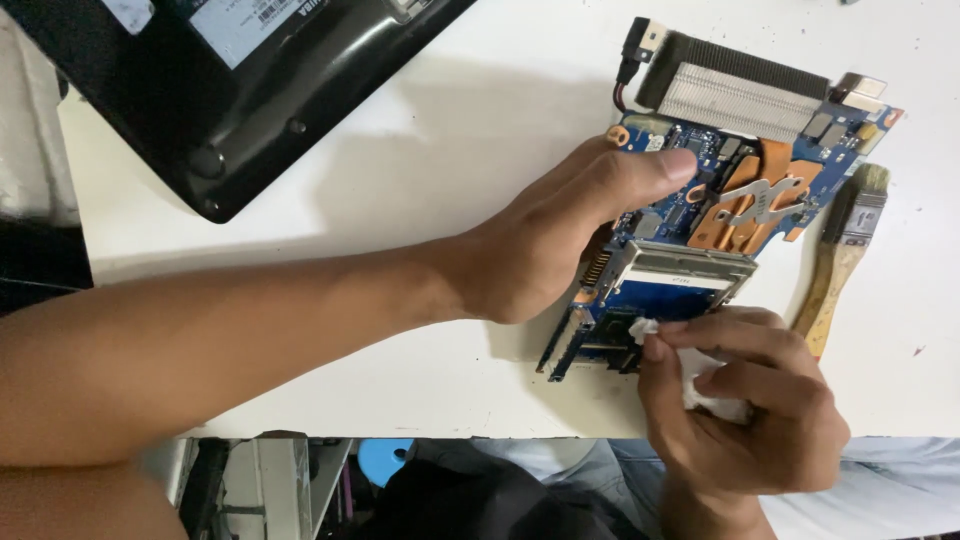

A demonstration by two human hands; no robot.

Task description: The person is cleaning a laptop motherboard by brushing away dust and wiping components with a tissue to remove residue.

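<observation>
The left hand point(545, 245) reaches across the white worktop point(450, 150) and lies flat on a blue laptop motherboard point(690, 215), its fingers point(640, 170) extended and pressed close together, the tips resting on the board's upper part and the palm covering its left edge. It grips nothing; it only bears down on the board.

The right hand point(740, 400) sits at the board's near edge. Its fingers point(660, 360) are curled and pinch a crumpled white tissue point(700, 385), one corner of which touches the dark components at the board's lower end, just below a silver metal slot point(685, 265).

Beyond the left fingertips, on the far part of the board, lie a copper heat pipe with a metal bracket point(750, 205) and a finned heatsink point(745, 90) with a black shroud. To the right of the right hand's fingers, just beside the board, a wooden-handled paintbrush point(840, 250) lies on the worktop. Well apart, past the left forearm at the far left corner, lies a black laptop base cover point(250, 110).
</observation>
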